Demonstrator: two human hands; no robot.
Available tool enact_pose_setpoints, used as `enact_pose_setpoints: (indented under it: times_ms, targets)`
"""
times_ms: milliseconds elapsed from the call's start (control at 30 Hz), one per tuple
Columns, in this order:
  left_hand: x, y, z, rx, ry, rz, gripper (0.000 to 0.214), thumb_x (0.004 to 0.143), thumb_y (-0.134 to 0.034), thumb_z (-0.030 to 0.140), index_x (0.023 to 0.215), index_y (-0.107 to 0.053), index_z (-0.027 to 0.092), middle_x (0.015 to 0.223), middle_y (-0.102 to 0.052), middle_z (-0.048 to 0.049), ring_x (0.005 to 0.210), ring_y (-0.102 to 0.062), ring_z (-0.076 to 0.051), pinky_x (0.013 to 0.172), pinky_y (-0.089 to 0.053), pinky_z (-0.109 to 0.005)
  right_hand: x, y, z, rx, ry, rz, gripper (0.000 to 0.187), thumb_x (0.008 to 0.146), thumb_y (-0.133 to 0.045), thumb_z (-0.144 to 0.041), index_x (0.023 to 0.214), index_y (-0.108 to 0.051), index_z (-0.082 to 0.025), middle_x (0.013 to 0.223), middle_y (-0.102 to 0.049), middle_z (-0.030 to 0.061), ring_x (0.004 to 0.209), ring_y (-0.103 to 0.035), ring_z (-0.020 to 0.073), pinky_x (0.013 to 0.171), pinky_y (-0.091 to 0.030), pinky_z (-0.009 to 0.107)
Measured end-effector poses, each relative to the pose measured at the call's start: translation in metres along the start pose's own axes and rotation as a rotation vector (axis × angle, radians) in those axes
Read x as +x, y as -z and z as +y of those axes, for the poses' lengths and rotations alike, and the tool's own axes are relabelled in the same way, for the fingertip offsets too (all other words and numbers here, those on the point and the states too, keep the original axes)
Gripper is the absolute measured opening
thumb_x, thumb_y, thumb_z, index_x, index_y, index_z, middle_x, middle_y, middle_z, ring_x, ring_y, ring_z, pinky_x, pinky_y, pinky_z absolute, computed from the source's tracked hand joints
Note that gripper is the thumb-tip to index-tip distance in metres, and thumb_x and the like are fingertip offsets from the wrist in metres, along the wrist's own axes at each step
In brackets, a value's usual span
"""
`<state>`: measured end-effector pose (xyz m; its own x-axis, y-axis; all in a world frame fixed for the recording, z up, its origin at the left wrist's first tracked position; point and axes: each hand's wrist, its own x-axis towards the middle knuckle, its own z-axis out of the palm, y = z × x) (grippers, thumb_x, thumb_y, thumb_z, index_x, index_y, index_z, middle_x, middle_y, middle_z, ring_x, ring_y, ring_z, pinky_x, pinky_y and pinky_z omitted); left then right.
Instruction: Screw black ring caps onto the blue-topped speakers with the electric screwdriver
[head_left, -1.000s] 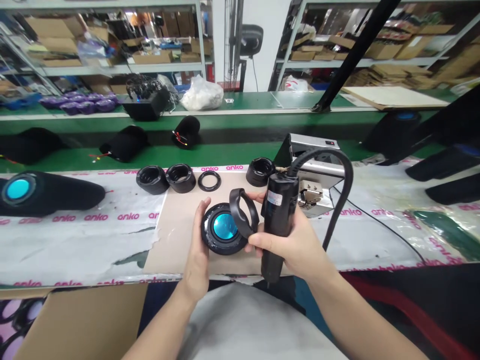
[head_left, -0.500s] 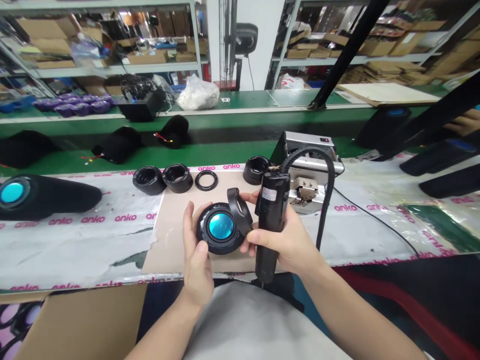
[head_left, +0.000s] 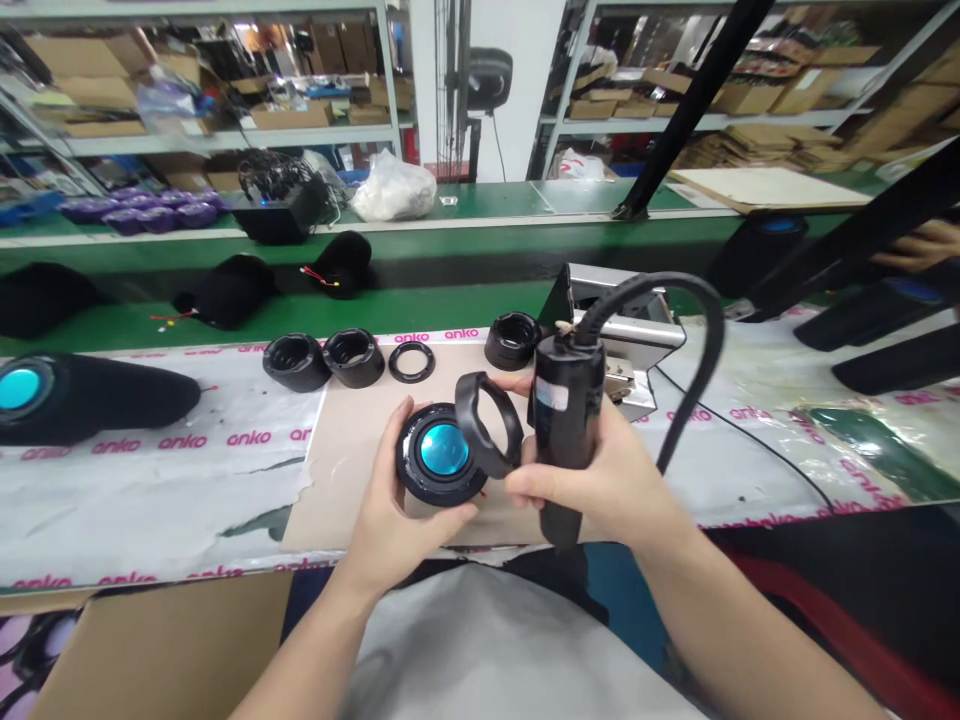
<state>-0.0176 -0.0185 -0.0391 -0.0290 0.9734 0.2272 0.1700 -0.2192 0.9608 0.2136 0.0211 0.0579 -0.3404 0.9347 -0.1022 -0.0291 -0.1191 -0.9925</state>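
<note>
My left hand cups a round black part with a shiny blue centre from below and from its left side, over a brown cardboard sheet. My right hand is wrapped round a black electric screwdriver held upright, its thick cable arching to the right. The same hand's fingertips pinch a loose black ring, tilted against the right edge of the round part.
Black cup-shaped parts, and a thin ring, lie at the back of the cardboard. A metal box stands behind the screwdriver. A long black speaker lies at left. Another person's hand shows at far right.
My left hand has shifted from the side of the round part to underneath it and lifted it slightly. The right hand, with screwdriver and ring, has risen a little.
</note>
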Motion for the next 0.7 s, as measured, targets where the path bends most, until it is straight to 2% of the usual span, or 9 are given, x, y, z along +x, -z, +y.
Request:
enact_pose_setpoints:
  times_ms: [67, 133, 200, 267, 367, 533, 700]
  targets:
    - [0.004, 0.003, 0.002, 0.009, -0.026, 0.000, 0.112, 0.073, -0.102, 0.047, 0.167, -0.042, 0.035, 0.172, -0.050, -0.0147, 0.158, -0.055, -0.041, 0.128, -0.050, -0.058, -0.001, 0.003, -0.015, -0.281, 0.075, 0.016, 0.086, 0.071, -0.102, -0.028, 0.146, -0.062, -0.034, 0.101, -0.080, -0.0006, 0.076, -0.077, 0.0204, 0.075, -0.064, 0.035]
    - [0.010, 0.008, 0.005, -0.003, -0.064, -0.031, 0.109, 0.069, -0.104, 0.047, 0.162, -0.049, 0.032, 0.166, -0.057, -0.0151, 0.152, -0.061, -0.041, 0.123, -0.055, -0.057, -0.001, 0.002, -0.029, -0.482, 0.157, -0.024, 0.077, 0.072, -0.098, -0.022, 0.142, -0.067, -0.037, 0.117, -0.079, -0.0017, 0.089, -0.077, 0.0202, 0.088, -0.063, 0.036]
    - [0.017, 0.014, 0.009, -0.024, -0.079, -0.098, 0.108, 0.066, -0.105, 0.046, 0.158, -0.052, 0.030, 0.160, -0.063, -0.0153, 0.146, -0.065, -0.041, 0.119, -0.059, -0.056, 0.002, 0.000, -0.038, -0.577, 0.187, -0.089, 0.071, 0.076, -0.091, -0.016, 0.139, -0.069, -0.039, 0.120, -0.078, -0.0037, 0.096, -0.076, 0.0200, 0.090, -0.062, 0.033]
    - [0.024, 0.019, 0.012, -0.033, -0.059, -0.162, 0.107, 0.064, -0.106, 0.045, 0.156, -0.055, 0.028, 0.154, -0.068, -0.0156, 0.141, -0.069, -0.042, 0.116, -0.061, -0.057, 0.006, -0.002, -0.043, -0.640, 0.180, -0.125, 0.071, 0.076, -0.089, -0.015, 0.139, -0.068, -0.041, 0.118, -0.077, -0.0050, 0.099, -0.076, 0.0195, 0.086, -0.060, 0.030]
    - [0.032, 0.024, 0.016, -0.009, -0.056, -0.198, 0.105, 0.063, -0.107, 0.042, 0.153, -0.056, 0.027, 0.149, -0.071, -0.0151, 0.137, -0.072, -0.041, 0.114, -0.062, -0.057, 0.010, -0.002, -0.044, -0.691, 0.189, -0.112, 0.071, 0.076, -0.092, -0.019, 0.139, -0.067, -0.042, 0.115, -0.076, -0.0055, 0.098, -0.074, 0.0191, 0.085, -0.058, 0.029]
    - [0.038, 0.023, 0.016, 0.019, -0.191, -0.206, 0.102, 0.064, -0.105, 0.044, 0.151, -0.055, 0.028, 0.144, -0.073, -0.0126, 0.130, -0.075, -0.038, 0.107, -0.065, -0.052, 0.011, -0.001, -0.043, -0.686, 0.203, -0.115, 0.068, 0.078, -0.093, -0.023, 0.137, -0.065, -0.041, 0.107, -0.074, -0.0059, 0.089, -0.071, 0.0168, 0.085, -0.058, 0.030]
    - [0.039, 0.019, 0.009, 0.043, -0.272, -0.166, 0.102, 0.063, -0.106, 0.047, 0.149, -0.056, 0.027, 0.145, -0.072, -0.0128, 0.131, -0.073, -0.038, 0.110, -0.064, -0.052, 0.012, -0.002, -0.044, -0.729, 0.151, -0.149, 0.067, 0.078, -0.090, -0.023, 0.135, -0.063, -0.046, 0.119, -0.074, -0.0090, 0.104, -0.072, 0.0179, 0.082, -0.057, 0.028]
